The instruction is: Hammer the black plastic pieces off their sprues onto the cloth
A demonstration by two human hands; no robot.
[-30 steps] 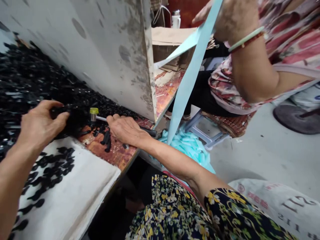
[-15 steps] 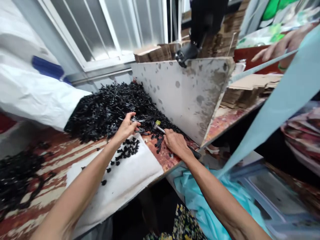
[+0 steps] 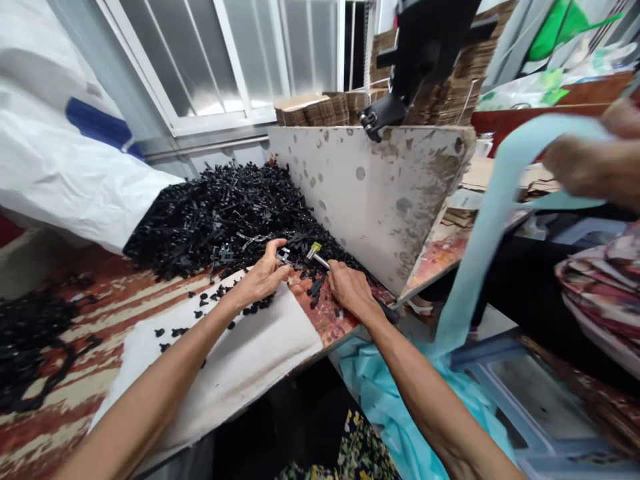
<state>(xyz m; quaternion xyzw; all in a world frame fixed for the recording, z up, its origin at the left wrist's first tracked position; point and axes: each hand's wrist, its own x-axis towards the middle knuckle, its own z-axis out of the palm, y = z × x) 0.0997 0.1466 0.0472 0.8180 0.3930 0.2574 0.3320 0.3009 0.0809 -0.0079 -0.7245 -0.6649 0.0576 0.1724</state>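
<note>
My left hand is closed, with a small dark, shiny plastic piece between thumb and fingers. It is over the near edge of a big heap of black plastic parts. My right hand grips a small hammer, which has a metal shaft and a yellow-green end on its head. The hammer head sits just right of my left fingertips, over loose black bits. Below my left hand lies a white cloth with several small round black pieces scattered on it.
A stained white board stands upright behind my right hand. On the left, a white sack opens onto the heap. Cardboard stacks stand behind the board. At right, another person's hand holds a pale blue strip above light-blue material.
My left hand has moved slightly right and down, closer to the hammer. More black pieces show scattered on the cloth's left. The other person's hand has pulled the blue strip into a fold.
</note>
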